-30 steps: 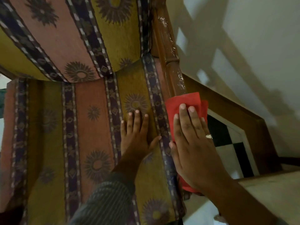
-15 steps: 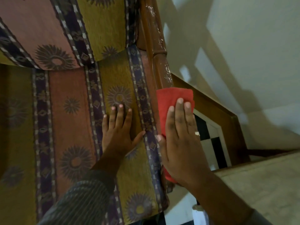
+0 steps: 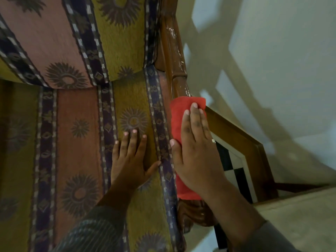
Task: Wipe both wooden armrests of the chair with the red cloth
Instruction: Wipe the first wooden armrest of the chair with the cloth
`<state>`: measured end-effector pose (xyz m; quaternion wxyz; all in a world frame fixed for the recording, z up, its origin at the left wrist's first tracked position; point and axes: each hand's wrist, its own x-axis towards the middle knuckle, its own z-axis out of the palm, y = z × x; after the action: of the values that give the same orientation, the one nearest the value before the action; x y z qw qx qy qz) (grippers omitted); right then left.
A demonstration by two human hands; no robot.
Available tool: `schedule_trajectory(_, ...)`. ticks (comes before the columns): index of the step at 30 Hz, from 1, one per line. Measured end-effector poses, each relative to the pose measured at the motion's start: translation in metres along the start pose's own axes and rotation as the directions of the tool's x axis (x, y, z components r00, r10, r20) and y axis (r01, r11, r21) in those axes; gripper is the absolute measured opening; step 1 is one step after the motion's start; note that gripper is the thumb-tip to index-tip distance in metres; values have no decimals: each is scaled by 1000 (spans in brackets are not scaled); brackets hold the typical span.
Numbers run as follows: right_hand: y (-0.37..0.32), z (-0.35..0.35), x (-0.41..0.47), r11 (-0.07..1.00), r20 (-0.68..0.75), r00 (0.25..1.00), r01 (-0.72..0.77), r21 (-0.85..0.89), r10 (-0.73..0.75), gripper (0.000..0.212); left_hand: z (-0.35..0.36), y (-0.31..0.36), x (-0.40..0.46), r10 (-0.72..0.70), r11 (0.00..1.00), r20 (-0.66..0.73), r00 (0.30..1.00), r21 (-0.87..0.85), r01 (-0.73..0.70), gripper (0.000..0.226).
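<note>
In the head view, which is the only one, I am looking down on the chair seat point(image 3: 78, 135) w/ striped fabric, and the wooden armrest point(image 3: 174, 57) is running along its right edge, next to the wall point(image 3: 272, 51). The right hand point(image 3: 196, 153) is lying flat and open on the red cloth point(image 3: 179, 113), fingers point(image 3: 195, 120) stretched fwd, pressing it on the armrest; it is not closing around the cloth, only the palm and fingers are holding it down. The cloth is folded over the rail, about the middle part of its length. The left hand point(image 3: 130, 160) is resting open on the seat, holding nothing, just beside the right one. I am judging that the wiping of the right armrest is in progress. The rail beyond the cloth is showing pale streaks, so next move prob. needs a push fwd along it w/ steady pressure. The other armrest is not in view, so I cannot tell its condition.
</note>
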<state>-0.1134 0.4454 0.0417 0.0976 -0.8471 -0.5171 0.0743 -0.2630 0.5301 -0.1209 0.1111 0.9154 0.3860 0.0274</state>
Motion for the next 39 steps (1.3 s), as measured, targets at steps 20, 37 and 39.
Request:
schedule_trajectory(20,4,-3,55,989,28,994,-106,107,104,71,-12,7,17,-9,1000,114,993,-1,9,106)
schedule_trajectory(37,-1,-8,116,999,2,1000,0,53,0,67,-21,-21,113,72,997,101,992,28,-76,109)
schedule_trajectory(39,-3,-7,113,999,7,1000,1,41,-1,66,-25,-28,133,106,994,99,990,30,-109,104)
